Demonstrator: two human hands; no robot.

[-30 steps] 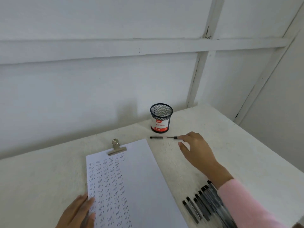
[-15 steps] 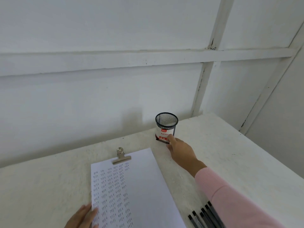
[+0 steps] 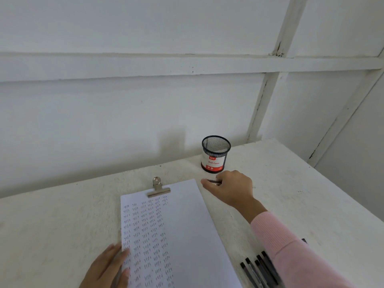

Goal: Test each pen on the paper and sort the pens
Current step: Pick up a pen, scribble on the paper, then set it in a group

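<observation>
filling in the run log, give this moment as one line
right hand: holds pen near cup | left hand: rests on paper

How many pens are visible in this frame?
6: one black pen held in the right hand near the black mesh cup, five more black pens in a row at bottom right beside the pink sleeve, which may hide others.

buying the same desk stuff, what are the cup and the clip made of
Cup: looks like black wire mesh, likely metal, matte; see-through grid, with a paper-like label round its base. Clip: seemingly metal, going by its dull silver sheen.
</observation>
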